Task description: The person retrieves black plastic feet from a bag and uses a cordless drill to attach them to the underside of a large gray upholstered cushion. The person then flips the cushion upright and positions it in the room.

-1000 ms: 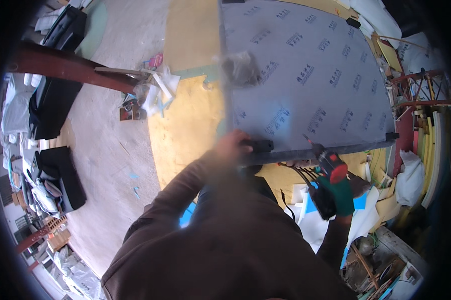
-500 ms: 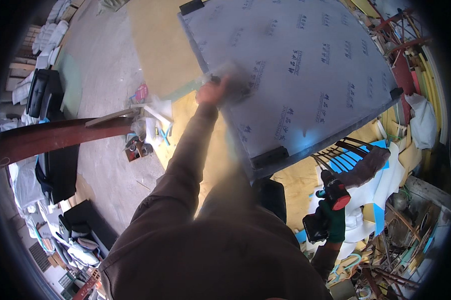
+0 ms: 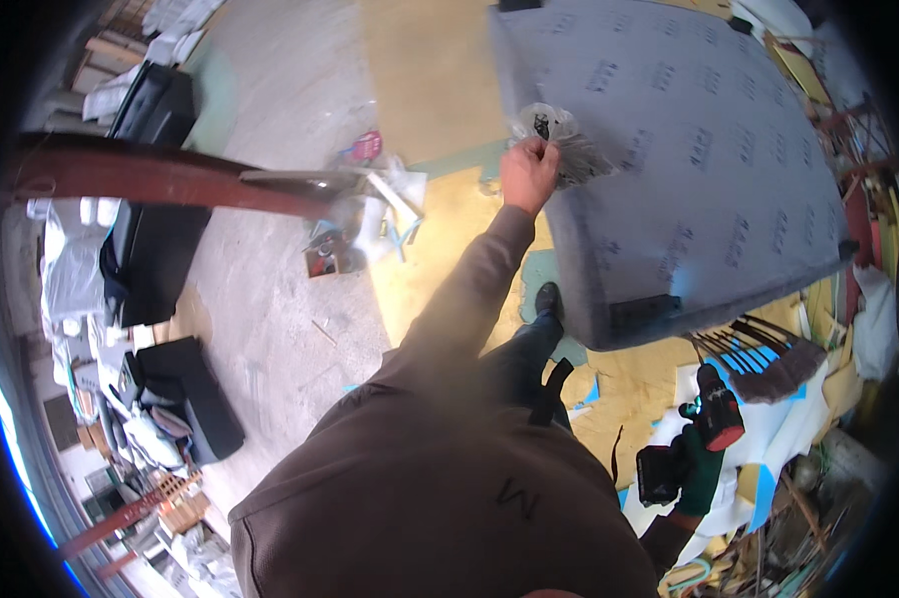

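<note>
The big grey panel (image 3: 689, 149) is lying flat ahead and to the right, its long side running away. The left hand (image 3: 527, 171) is pinching a small clear bag (image 3: 559, 140) over its near-left edge. The right hand (image 3: 704, 468) is gripping a drill (image 3: 714, 424) low, well apart.

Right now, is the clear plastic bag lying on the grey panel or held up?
Held up. The left hand pinches the clear plastic bag by its top, above the grey panel. The right hand holds a drill.
</note>
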### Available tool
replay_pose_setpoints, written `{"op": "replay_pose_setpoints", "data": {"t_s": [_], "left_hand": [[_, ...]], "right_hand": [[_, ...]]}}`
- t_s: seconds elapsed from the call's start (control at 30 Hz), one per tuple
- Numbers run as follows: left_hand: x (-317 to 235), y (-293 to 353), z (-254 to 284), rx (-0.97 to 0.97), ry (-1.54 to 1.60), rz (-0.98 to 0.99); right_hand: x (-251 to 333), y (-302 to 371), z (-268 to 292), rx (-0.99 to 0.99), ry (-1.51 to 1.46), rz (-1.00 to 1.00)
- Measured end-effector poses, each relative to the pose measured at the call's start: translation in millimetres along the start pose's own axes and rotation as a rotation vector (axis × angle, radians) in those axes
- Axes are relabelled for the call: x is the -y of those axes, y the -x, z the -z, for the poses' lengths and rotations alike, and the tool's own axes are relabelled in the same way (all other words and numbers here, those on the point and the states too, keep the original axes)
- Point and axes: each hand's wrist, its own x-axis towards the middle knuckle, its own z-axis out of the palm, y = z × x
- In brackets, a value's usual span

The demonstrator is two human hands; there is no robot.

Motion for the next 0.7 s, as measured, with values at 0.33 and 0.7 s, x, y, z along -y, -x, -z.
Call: {"op": "replay_pose_setpoints", "data": {"t_s": [0.33, 0.7], "left_hand": [[200, 100, 189, -0.135, -0.105, 0.163], [477, 117, 375, -0.15, -0.247, 0.572]], "right_hand": [[-3, -12, -156, 0.414, 0.285, -0.055], [23, -144, -509, 0.582, 0.3, -0.064]]}}
